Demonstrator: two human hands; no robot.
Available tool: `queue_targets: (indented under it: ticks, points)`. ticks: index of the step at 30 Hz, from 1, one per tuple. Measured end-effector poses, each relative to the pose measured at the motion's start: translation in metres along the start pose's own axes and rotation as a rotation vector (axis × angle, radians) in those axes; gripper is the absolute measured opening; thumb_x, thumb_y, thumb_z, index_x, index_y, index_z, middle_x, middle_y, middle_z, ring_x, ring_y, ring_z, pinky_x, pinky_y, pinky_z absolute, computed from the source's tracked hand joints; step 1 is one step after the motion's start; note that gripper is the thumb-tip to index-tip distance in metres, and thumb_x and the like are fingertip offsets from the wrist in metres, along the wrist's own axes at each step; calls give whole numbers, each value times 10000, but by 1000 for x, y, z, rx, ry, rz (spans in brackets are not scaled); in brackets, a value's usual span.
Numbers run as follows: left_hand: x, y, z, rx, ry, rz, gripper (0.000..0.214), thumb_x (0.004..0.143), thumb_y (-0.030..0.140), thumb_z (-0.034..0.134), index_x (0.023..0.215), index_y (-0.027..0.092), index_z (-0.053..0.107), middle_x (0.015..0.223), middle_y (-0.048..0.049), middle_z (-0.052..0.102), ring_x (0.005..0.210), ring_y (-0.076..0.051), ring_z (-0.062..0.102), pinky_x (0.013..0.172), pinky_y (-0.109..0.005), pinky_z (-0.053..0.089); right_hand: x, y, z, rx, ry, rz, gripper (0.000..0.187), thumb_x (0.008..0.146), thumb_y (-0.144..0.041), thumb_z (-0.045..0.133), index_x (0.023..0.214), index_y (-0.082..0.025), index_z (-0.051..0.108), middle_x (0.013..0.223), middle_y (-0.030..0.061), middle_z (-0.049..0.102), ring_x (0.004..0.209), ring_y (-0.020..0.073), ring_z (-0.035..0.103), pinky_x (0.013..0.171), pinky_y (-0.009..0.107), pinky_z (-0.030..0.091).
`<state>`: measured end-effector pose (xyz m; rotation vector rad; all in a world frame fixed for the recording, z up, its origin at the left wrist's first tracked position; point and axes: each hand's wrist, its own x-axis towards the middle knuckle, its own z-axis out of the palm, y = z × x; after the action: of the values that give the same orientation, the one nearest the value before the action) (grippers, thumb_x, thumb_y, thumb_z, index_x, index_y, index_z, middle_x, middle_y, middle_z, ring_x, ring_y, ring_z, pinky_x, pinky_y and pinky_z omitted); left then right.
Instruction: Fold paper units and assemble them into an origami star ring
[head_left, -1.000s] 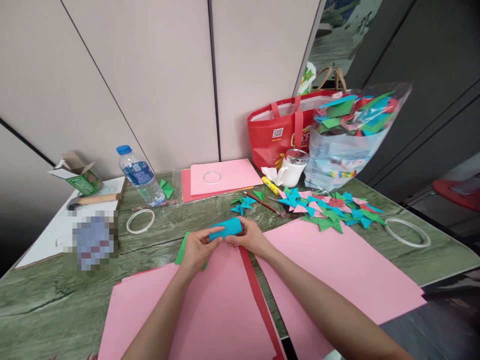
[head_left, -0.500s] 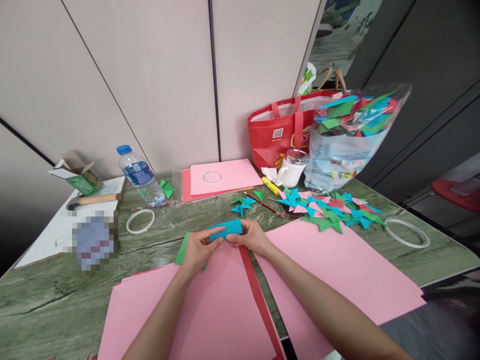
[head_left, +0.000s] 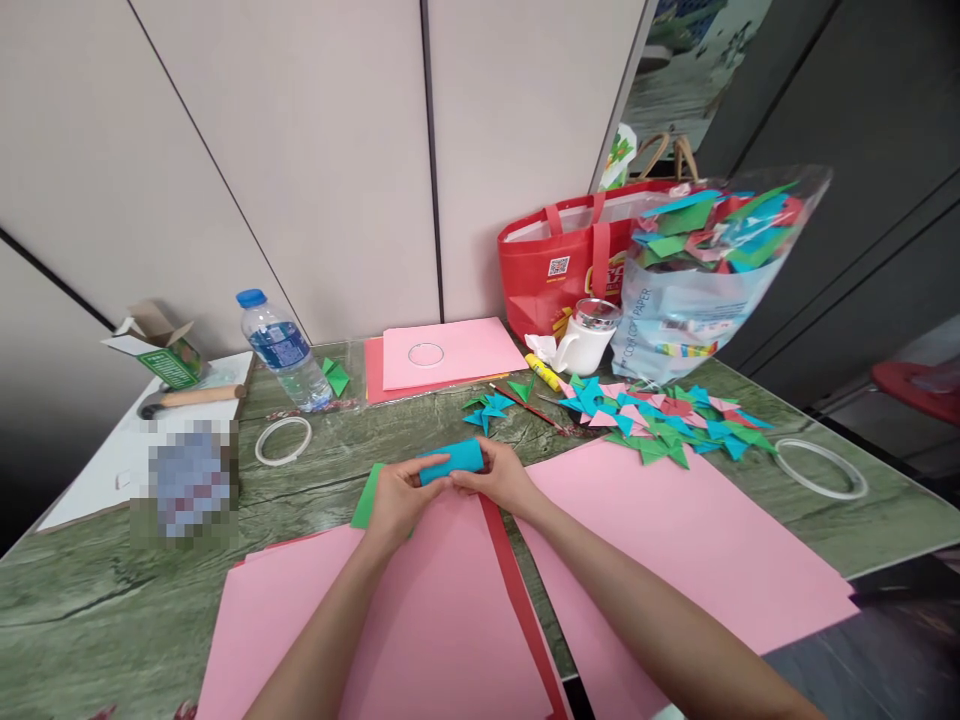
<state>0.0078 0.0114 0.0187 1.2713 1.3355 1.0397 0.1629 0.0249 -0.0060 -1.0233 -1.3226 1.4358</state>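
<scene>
Between my two hands is a piece of blue paper [head_left: 459, 459], curved over like a fold or roll. My left hand [head_left: 399, 492] grips its left end between thumb and fingers. At the right end, my right hand [head_left: 501, 474] pinches it, the thumbs close together at the lower edge. Both hands are just above the far edge of a stack of pink paper [head_left: 442, 610], with a red sheet showing along its right side. A green piece of paper [head_left: 367, 498] sticks out beside my left hand, partly hidden by it.
Another pink stack [head_left: 690, 550] lies to the right. Beyond it are folded paper stars [head_left: 660, 418], a white mug [head_left: 586, 340], a red bag [head_left: 544, 285] and a plastic bag of folded pieces [head_left: 675, 320]. A water bottle [head_left: 281, 350], tape ring [head_left: 283, 441] and hammer [head_left: 191, 398] stand left.
My right thumb has slid slightly left along the blue paper's lower edge, closer to the left thumb. The view has shifted a little; the other things lie as before.
</scene>
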Motion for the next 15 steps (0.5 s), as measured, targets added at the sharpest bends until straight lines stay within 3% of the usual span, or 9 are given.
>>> queue_targets:
  ticks: [9,15]
  points:
    - [3,-3,-3,2,-21,-10,391,536,269,725,903,134,719,555,16,594,474,-81,442,447,-193,335,2,3,-4,-21,-42,-1,383,584,-247,699,902,-194,492,637,-49,605,562,156,629,531,279,522]
    - [4,-4,-2,-19,40,-21,365,491,271,746,827,132,732,543,15,585,468,-85,447,450,-202,336,5,5,-6,25,-29,91,318,589,-250,669,847,-188,494,613,-31,643,578,179,652,544,306,547]
